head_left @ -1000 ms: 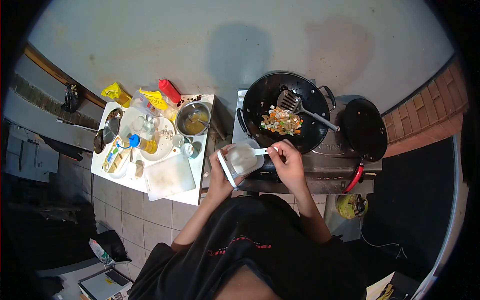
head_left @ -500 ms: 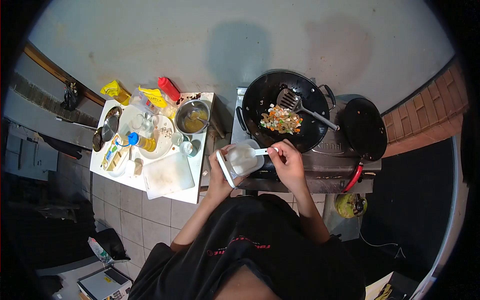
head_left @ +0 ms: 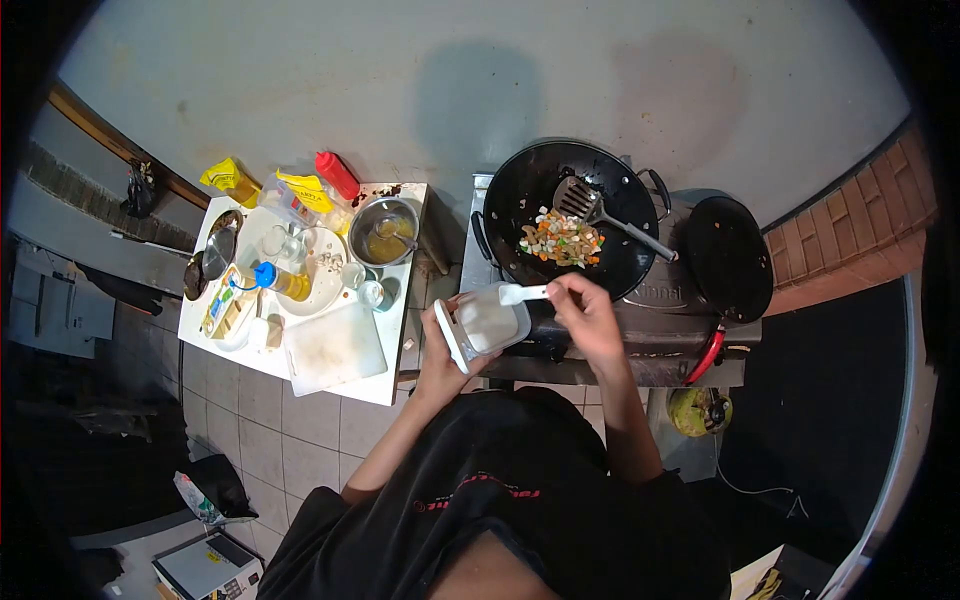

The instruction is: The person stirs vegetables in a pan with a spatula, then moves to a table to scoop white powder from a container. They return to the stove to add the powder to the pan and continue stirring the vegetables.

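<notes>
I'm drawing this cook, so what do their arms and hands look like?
The left hand and right hand are both bare, with no gloves, and I see no watch. The forearms are bare too. The short, loose sleeves are black, like the shirt, which has pinkish-red lettering.

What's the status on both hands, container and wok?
Left hand gripping clear container, lid open, white contents inside. Right hand pinching white spoon at container's rim. Slotted turner lying in wok beside diced food.
</notes>
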Tool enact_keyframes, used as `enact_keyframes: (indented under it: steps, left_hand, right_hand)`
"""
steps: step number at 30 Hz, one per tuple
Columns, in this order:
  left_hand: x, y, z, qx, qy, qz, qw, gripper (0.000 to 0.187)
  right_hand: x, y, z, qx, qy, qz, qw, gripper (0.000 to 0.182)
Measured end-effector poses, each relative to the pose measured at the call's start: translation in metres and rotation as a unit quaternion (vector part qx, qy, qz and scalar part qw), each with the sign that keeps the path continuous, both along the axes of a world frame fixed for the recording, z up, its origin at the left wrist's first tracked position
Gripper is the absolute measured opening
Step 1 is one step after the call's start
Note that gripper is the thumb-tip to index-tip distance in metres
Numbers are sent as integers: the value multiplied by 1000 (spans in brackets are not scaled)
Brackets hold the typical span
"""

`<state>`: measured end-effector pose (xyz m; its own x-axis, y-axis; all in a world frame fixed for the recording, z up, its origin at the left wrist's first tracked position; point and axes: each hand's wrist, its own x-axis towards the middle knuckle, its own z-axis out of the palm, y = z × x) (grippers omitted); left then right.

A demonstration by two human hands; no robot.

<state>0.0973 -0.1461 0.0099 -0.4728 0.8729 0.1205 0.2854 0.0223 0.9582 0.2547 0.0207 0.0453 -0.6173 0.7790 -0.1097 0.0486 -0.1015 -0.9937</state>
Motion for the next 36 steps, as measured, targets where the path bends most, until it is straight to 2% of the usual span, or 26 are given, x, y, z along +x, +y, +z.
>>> enact_keyframes:
  steps: [2,6,7,8,10,12,14,16,22,23,25,26,29,31,32,34,36]
  left_hand:
    - [-1,-1,-2,-16,17,12,1000,90]
    - [0,-3,-4,-12,12,14,1000,92]
    - [0,-3,-4,-6,13,15,1000,91]
    - [0,-4,-3,0,12,17,1000,91]
    - [1,-5,-4,-5,15,22,1000,90]
    - [0,-5,-5,-8,17,28,999,90]
    - [-3,-8,-8,-16,32,36,999,88]
    - [-5,-11,-12,-17,14,43,999,88]
    - [-7,-12,-18,-5,-16,48,999,88]
    - [-7,-12,-18,-5,-22,48,999,88]
    - [-8,-10,-20,-12,-1,46,999,88]
    - [-9,-8,-20,-17,22,46,999,88]
    - [-8,-6,-15,9,42,49,998,87]
    - [-7,-6,-11,-5,31,54,998,87]
    - [-7,-3,-5,-11,26,56,998,86]
    - [-4,2,10,6,36,47,998,86]
    - [-5,6,14,27,54,40,997,85]
  right_hand:
    - [1,14,10,9,17,-12,1000,23]
    - [0,58,21,25,62,-45,997,20]
    - [-5,73,11,84,24,-111,990,19]
    - [-6,102,-24,290,-25,-176,941,19]
    - [-1,129,-45,276,-118,-213,930,21]
    - [10,148,-72,245,-137,-211,936,22]
    - [14,155,-76,212,-155,-205,943,22]
    - [20,148,-65,116,-93,-196,969,25]
    - [30,153,-43,16,2,-186,983,22]
    - [28,153,-45,172,-70,-205,961,21]
    - [19,137,-32,437,-235,-225,839,17]
    - [17,136,-42,538,-212,-237,780,14]
    - [15,110,-21,510,-210,-247,797,15]
    - [17,85,9,429,-183,-268,843,15]
    - [19,68,28,428,-184,-266,844,15]
    - [18,32,62,328,-178,-166,913,11]
    - [9,1,68,351,-78,-104,927,5]
